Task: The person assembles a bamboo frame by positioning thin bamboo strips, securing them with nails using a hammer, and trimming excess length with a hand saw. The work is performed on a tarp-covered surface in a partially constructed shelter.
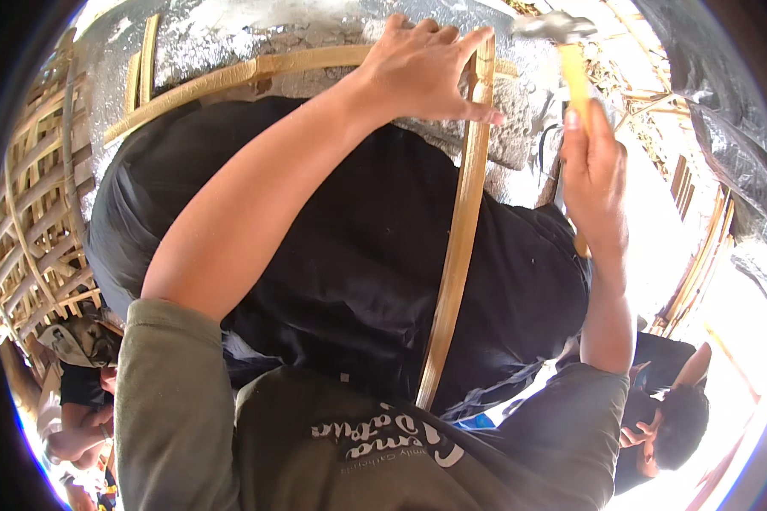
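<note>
- Gripping the yellow handle of a hammer (573, 77), the right hand (596, 162) is closed at upper right; the hammer's head is blurred.
- The left hand (418, 72), top centre, clasps a long bamboo strip (463, 230) with thumb and forefinger, near its crossing with a curved bamboo strip (315, 58).
- Striking well probably needs that crossing pinned firmly and square, measured blows; thumb and forefinger sit close, so they could be hit. I cannot make out a nail.
- Woven bamboo (38, 196) fills the left edge, dark sheeting (733, 94) the upper right; another person (682, 430) is lower right.
</note>
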Available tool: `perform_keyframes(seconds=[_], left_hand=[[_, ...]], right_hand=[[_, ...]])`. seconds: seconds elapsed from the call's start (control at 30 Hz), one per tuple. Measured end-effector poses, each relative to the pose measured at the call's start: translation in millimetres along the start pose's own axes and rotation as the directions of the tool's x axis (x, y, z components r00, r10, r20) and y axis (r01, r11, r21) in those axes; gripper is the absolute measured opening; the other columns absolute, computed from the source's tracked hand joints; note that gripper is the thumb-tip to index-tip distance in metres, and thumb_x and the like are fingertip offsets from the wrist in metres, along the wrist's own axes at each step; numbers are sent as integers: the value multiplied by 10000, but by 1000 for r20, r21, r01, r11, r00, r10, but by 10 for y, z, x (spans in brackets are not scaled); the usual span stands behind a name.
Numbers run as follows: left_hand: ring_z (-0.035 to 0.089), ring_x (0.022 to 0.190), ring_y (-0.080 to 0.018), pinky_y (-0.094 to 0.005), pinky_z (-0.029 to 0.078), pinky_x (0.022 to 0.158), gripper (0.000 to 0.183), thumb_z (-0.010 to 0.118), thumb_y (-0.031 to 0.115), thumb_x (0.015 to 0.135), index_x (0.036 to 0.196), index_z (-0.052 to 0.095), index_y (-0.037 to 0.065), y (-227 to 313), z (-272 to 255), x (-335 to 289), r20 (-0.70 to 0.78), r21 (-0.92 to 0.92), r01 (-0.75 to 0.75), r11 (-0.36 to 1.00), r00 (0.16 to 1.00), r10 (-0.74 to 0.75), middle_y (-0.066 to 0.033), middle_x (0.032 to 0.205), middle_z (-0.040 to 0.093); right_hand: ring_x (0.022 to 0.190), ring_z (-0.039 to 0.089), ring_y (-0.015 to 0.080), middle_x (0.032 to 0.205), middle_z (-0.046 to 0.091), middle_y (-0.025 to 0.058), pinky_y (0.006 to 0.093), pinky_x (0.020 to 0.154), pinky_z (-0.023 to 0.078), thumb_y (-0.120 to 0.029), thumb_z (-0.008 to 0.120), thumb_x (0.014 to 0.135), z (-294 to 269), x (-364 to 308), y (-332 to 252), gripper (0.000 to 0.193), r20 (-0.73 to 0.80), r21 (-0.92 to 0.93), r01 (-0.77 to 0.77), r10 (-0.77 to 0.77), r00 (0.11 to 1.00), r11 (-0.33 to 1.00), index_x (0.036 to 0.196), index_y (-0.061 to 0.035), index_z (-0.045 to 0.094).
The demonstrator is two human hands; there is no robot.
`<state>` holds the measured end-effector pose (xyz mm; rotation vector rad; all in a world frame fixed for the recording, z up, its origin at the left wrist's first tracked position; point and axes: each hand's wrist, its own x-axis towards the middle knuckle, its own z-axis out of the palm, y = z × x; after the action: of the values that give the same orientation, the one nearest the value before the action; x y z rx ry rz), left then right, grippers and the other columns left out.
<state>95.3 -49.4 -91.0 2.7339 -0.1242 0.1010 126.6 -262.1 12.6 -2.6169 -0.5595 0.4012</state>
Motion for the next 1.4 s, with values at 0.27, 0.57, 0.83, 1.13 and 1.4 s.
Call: perform_keyframes(seconds=[0.27,0.57,0.83,1.13,1.4], left_hand=[[569,1285,-328,-560,333,1119,1202,597,921,684,1555,394,118,-53,9,64,20,-21,9,1000,1000,-9,-132,1322,653],[564,1287,-337,-587,321,1128,1199,598,923,676,1555,396,132,-87,35,100,3,-21,7,1000,1000,-7,-134,1301,658],[547,1313,-330,-592,316,1128,1203,622,901,686,1553,385,102,-25,3,116,70,-19,19,1000,997,-17,-140,1321,652],[530,1328,-341,-598,302,1136,1176,638,885,689,1547,399,117,-28,-28,131,54,-12,31,999,998,-30,-151,1370,623],[528,1327,-342,-601,283,1143,1171,636,879,699,1551,392,115,-82,-3,67,33,-30,33,999,999,-32,-154,1360,625]], right_hand=[[674,656,432,710,626,227,531,614,459,-286,483,1069,-28,30,38,232,-5,2,-12,12,1000,1000,1068,-61,535],[678,653,430,713,622,242,540,619,451,-295,471,1072,158,64,116,229,-168,-118,85,-104,980,989,1078,-76,536],[612,672,387,655,622,214,508,571,460,-253,493,1066,169,84,165,223,80,-208,118,-103,991,971,1045,-35,537],[669,639,488,651,606,253,542,560,442,-219,529,1047,83,76,84,195,103,-222,104,-82,991,969,1048,-26,496],[636,642,447,654,614,228,538,564,440,-220,513,1054,-150,82,-122,189,-159,-56,61,-69,985,997,1016,-37,533]])
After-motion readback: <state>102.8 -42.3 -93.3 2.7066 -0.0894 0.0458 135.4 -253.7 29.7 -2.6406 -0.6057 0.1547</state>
